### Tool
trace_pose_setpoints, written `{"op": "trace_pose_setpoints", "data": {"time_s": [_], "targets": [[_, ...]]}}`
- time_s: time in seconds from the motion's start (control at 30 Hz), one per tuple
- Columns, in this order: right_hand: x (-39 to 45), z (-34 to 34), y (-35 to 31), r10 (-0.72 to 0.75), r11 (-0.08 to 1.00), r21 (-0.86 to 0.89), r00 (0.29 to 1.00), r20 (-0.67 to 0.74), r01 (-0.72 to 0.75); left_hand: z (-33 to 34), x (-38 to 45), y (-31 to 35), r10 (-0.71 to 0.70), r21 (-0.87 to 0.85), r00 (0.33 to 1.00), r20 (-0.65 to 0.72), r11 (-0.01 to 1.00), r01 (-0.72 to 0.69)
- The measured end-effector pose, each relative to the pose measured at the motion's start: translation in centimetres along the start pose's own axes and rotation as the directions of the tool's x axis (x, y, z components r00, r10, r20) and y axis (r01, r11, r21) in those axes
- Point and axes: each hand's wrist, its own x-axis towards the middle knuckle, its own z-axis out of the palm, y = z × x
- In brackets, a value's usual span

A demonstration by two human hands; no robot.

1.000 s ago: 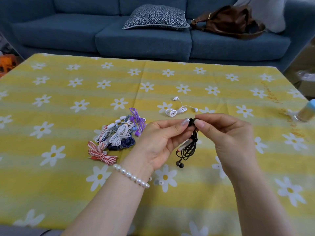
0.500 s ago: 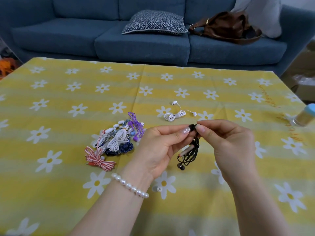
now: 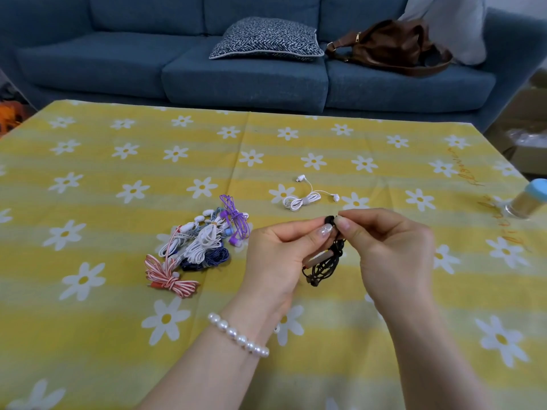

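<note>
I see two bare hands raised over a worktop (image 3: 118, 321) covered by a yellow cloth with white daisies. Between them hangs a bundle of black earphones (image 3: 325, 263). The left hand (image 3: 278, 255) pinches the top of the bundle between thumb and forefinger. The right hand (image 3: 390, 250) meets it from the other side and pinches the same top end, a small black earbud. Both hands are grasping the earphones, fingertips nearly touching, and the other fingers are curled loosely.

The bundle sits in the gap between the two palms, below the fingertips and above the cloth. I cannot tell whether its lowest loop touches the cloth. Its long axis runs nearly up and down, leaning a little toward the left palm at the bottom. The pinched earbud is the upper end. The lower end, with a loose earbud dangling, points down toward the near edge of the worktop. A short pale piece lies aslant across the cord, close to the left palm.

A pearl bracelet (image 3: 238, 335) circles the left wrist. Left of the hands lies a pile of wound earphones (image 3: 201, 244) in white, purple, blue and red-and-white. Beyond the hands, a wound white pair (image 3: 302, 200) lies alone. A bottle with a blue cap (image 3: 529, 202) stands at the right edge. Behind the worktop is a blue sofa (image 3: 242, 81) with a patterned cushion (image 3: 266, 39) and a brown bag (image 3: 390, 45).
</note>
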Motion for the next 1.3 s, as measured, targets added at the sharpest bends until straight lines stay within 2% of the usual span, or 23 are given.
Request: {"op": "trace_pose_setpoints", "data": {"time_s": [0.43,1.0,1.07,1.17,1.3], "targets": [[-0.6,0.7,-0.2,-0.011,0.999,0.04,0.997,-0.072,0.013,0.8,-0.8,0.1,0.148,0.116,0.987,-0.061,0.983,-0.141],[-0.8,1.0,0.3,-0.162,0.968,-0.212,0.978,-0.13,0.132,0.9,-1.1,-0.8,0.268,0.225,0.961,-0.063,0.942,-0.248],[-0.8,1.0,0.2,-0.111,0.986,-0.14,0.985,-0.129,0.093,0.8,-1.0,-0.8,0.256,0.195,0.964,-0.072,0.951,-0.238],[-0.5,0.8,-0.2,-0.009,0.996,0.089,0.996,-0.085,0.017,0.5,-0.8,0.0,0.132,0.033,0.99,-0.044,0.991,-0.131],[-0.5,0.3,-0.4,0.016,0.984,0.178,1.0,-0.015,-0.013,0.0,-0.3,1.1,0.016,-0.1,0.999,0.049,0.995,-0.011]]}}
